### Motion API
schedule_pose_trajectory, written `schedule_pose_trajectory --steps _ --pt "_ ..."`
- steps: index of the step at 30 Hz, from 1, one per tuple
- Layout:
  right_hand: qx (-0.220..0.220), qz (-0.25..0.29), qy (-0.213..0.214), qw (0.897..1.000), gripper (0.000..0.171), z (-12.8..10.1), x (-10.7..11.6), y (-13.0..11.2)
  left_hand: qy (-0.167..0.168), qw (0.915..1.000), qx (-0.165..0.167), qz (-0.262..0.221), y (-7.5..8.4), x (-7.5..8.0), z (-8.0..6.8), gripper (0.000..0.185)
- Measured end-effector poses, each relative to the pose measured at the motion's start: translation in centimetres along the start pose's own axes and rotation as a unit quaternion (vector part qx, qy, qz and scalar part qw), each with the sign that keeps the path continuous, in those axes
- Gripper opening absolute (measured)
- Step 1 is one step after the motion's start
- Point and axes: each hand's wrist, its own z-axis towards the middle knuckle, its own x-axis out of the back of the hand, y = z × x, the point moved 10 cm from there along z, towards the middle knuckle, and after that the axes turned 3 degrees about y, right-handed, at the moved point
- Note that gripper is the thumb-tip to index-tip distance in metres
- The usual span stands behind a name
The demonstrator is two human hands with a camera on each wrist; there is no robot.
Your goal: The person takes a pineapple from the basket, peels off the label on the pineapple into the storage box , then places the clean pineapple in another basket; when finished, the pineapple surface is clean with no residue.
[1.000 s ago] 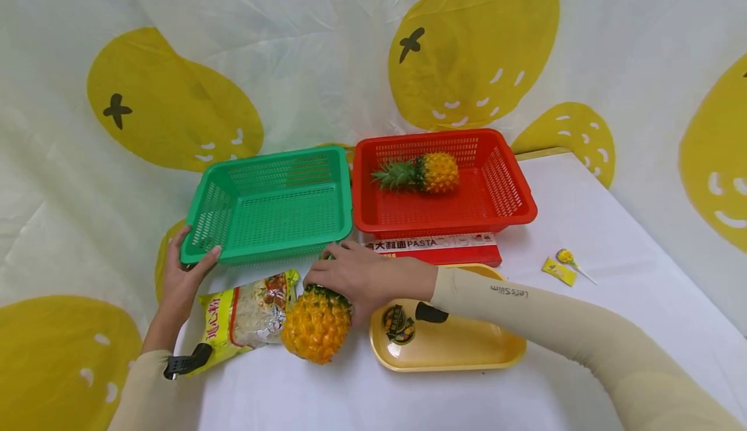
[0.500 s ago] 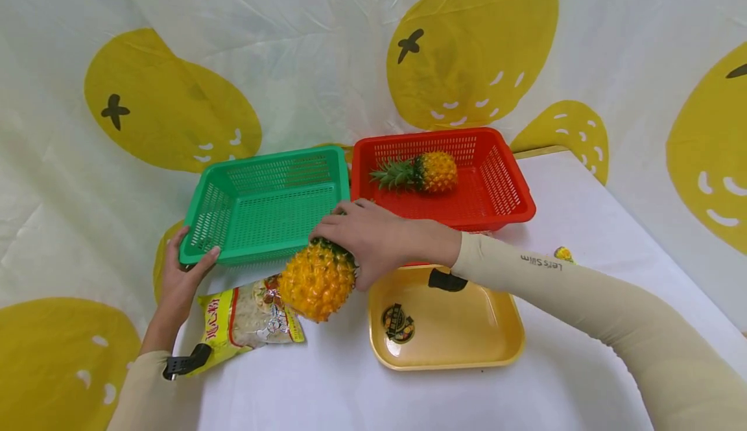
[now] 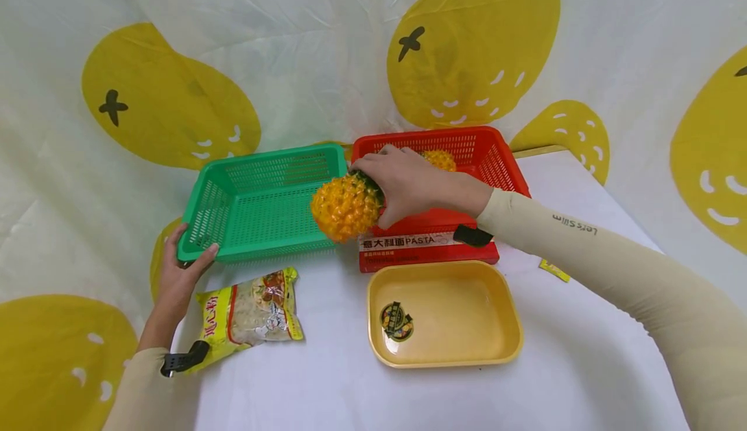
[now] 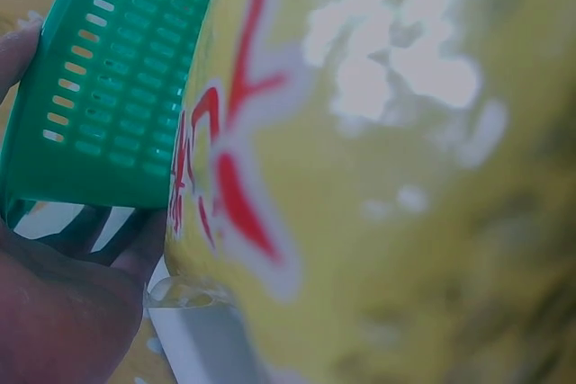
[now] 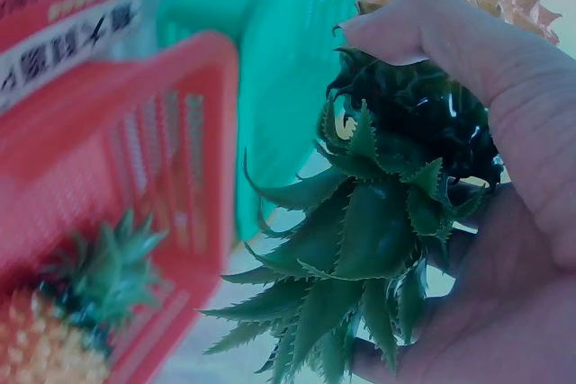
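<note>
Pineapple (image 3: 345, 205): being held in the air over the seam between the two baskets, fruit end pointing toward 8 o'clock, crown (image 5: 360, 249) tucked in the palm.
Right hand (image 3: 408, 183): gripping the pineapple at its crown end, fingers curling round the leaves.
Red basket (image 3: 509, 166): lying at 3 o'clock of the held fruit, holding a second pineapple (image 5: 63, 330), mostly hidden in the head view.
Green basket (image 3: 262, 201): sitting at 9 o'clock, touching the red one.
Left hand (image 3: 182, 274): gripping the green basket's near left corner, thumb over the rim.
Pasta box (image 3: 428, 249): lying under the red basket's front edge, probably supporting it.
Yellow tray (image 3: 446, 314): sitting at 5 o'clock, near.
Snack bag (image 3: 251, 314): lying at 7 o'clock, beside the left forearm.
</note>
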Motion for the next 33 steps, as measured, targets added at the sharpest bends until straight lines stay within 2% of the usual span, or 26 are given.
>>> schedule_pose_trajectory --steps 5,13,19,27,33 --pt "-0.037 0.031 0.003 0.999 0.076 -0.1 0.3 3.3 0.001 1.0000 0.003 -0.006 -0.2 0.0 0.1 0.085" --pt "-0.133 0.044 -0.029 0.990 0.072 -0.5 -0.9 8.5 0.000 1.0000 0.000 -0.010 -0.5 0.2 0.3 0.086" --pt "-0.183 0.037 -0.056 0.981 0.068 -1.2 -2.8 11.4 0.000 1.0000 -0.002 -0.008 -0.5 0.2 0.3 0.086" --pt "-0.229 0.020 -0.081 0.970 0.090 -1.8 -5.2 13.2 -0.003 1.0000 -0.005 -0.003 -0.1 -0.1 0.0 0.086" --pt "-0.260 0.026 -0.112 0.959 0.098 -2.1 -6.9 13.8 0.002 0.9999 -0.005 0.012 0.0 0.0 -0.2 0.086"
